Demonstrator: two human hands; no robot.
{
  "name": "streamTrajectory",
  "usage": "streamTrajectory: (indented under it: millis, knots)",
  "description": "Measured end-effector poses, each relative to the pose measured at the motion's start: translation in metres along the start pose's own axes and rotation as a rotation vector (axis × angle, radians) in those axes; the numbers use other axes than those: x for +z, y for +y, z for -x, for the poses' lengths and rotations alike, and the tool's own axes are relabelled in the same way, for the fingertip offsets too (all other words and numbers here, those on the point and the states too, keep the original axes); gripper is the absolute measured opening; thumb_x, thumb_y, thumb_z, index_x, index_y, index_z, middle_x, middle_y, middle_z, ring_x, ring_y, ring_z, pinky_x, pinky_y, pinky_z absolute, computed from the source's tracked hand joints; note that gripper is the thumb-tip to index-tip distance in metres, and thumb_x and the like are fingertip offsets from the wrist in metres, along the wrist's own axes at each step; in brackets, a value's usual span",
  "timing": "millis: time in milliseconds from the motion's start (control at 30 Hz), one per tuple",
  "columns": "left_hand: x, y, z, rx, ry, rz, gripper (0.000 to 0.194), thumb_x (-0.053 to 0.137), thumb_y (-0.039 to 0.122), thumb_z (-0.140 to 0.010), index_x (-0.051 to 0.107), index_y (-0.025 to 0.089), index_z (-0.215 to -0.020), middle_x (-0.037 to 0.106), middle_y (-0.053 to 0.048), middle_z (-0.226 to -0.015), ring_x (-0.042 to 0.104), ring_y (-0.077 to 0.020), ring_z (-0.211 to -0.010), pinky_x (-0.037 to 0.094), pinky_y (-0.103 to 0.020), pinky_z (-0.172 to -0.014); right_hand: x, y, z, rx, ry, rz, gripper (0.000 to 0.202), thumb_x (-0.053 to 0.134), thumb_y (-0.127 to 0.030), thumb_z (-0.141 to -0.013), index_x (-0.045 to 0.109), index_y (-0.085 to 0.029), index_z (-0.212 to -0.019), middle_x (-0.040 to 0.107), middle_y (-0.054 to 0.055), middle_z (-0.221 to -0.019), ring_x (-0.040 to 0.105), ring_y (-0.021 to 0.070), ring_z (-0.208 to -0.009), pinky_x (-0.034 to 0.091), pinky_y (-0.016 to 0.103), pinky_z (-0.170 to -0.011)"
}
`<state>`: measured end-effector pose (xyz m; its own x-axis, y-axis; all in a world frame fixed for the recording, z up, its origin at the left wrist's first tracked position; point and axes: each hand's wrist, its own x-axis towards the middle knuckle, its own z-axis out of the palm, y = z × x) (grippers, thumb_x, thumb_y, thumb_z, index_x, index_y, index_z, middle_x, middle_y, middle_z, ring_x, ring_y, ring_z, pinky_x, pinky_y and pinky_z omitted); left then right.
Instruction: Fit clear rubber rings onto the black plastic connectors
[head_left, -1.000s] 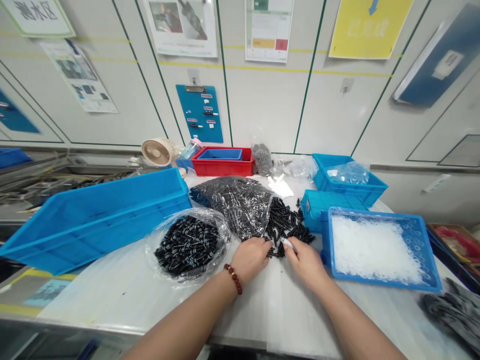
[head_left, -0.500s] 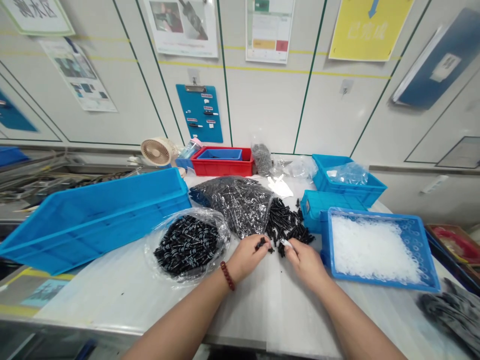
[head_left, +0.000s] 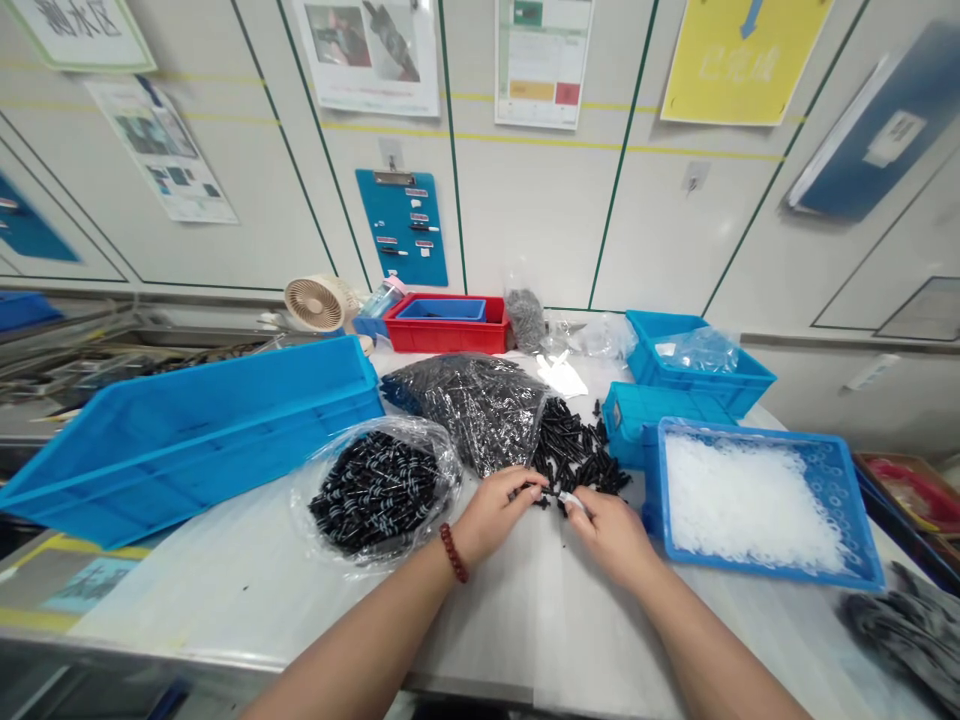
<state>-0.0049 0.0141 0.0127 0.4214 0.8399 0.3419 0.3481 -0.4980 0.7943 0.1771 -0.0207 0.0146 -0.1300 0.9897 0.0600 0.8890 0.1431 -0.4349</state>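
My left hand (head_left: 491, 515), wearing a red bead bracelet (head_left: 453, 552), is closed on small black plastic parts. One slim black part (head_left: 550, 491) points out from its fingertips toward the right. Facing it, my right hand (head_left: 613, 535) pinches a small white piece (head_left: 572, 500) between thumb and forefinger; its exact kind is too small to make out. The black part's tip meets or nearly meets that white piece. Just beyond both hands lies a loose pile of black parts (head_left: 574, 437), spilling from a large clear bag (head_left: 480, 400) full of them.
Left of my hands sits an open plastic bag (head_left: 375, 490) of black parts with pale rings. A blue bin (head_left: 757, 500) of white rings stands at right. A long blue crate (head_left: 202, 430), a red tray (head_left: 450, 338), a fan (head_left: 315, 303) and more blue boxes (head_left: 667, 412) surround the work area.
My hands have drawn closer together. The black part in my left hand now extends toward the white piece in my right. The containers have stayed in place.
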Motion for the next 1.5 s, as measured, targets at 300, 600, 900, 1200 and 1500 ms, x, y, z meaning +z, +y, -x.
streamTrajectory:
  millis: [300,600,900,1200,1500]
  knots:
    - [0.001,-0.007,0.002,0.148,-0.131,-0.144,0.023,0.048,0.020,-0.086,0.066,0.019,-0.102,0.068,-0.005,-0.098,0.062,-0.0155,-0.088,0.050,-0.027,-0.082,-0.001,-0.003,0.002,-0.048,-0.052,0.119,0.022,0.042,-0.030,-0.085,0.057,-0.020,-0.071,0.064,0.002,-0.072,0.052,0.0130,-0.062,0.018,0.024,-0.053]
    - [0.004,-0.016,0.004,0.217,-0.245,-0.309,0.027,0.049,0.015,-0.085,0.063,0.019,-0.107,0.069,-0.005,-0.089,0.064,-0.0147,-0.081,0.050,-0.024,-0.077,0.000,-0.005,0.002,-0.113,-0.094,0.131,0.019,0.043,-0.027,-0.083,0.060,-0.020,-0.078,0.066,0.002,-0.075,0.056,0.0139,-0.067,0.022,0.024,-0.056]
    - [0.009,-0.017,0.005,0.221,-0.298,-0.347,0.028,0.045,0.013,-0.084,0.062,0.017,-0.107,0.068,-0.004,-0.078,0.063,-0.0148,-0.076,0.049,-0.025,-0.076,0.002,-0.008,0.003,-0.042,-0.088,0.168,0.029,0.044,-0.039,-0.085,0.061,-0.019,-0.070,0.066,0.004,-0.072,0.056,0.0146,-0.065,0.018,0.025,-0.052]
    - [0.000,0.004,0.004,0.049,-0.242,-0.210,0.029,0.044,0.013,-0.083,0.058,0.016,-0.108,0.067,-0.005,-0.089,0.061,-0.0159,-0.085,0.046,-0.027,-0.082,-0.001,-0.004,0.002,-0.101,-0.080,0.047,0.017,0.043,-0.026,-0.084,0.059,-0.020,-0.080,0.064,0.001,-0.076,0.053,0.0131,-0.068,0.022,0.023,-0.056]
    - [-0.002,0.009,0.004,-0.111,-0.213,-0.128,0.014,0.040,0.014,-0.084,0.051,0.019,-0.092,0.052,0.006,-0.057,0.052,-0.0111,-0.055,0.043,-0.021,-0.063,-0.004,-0.005,0.002,-0.075,-0.083,0.042,0.019,0.042,-0.025,-0.084,0.056,-0.020,-0.074,0.062,0.001,-0.073,0.052,0.0127,-0.066,0.021,0.022,-0.055]
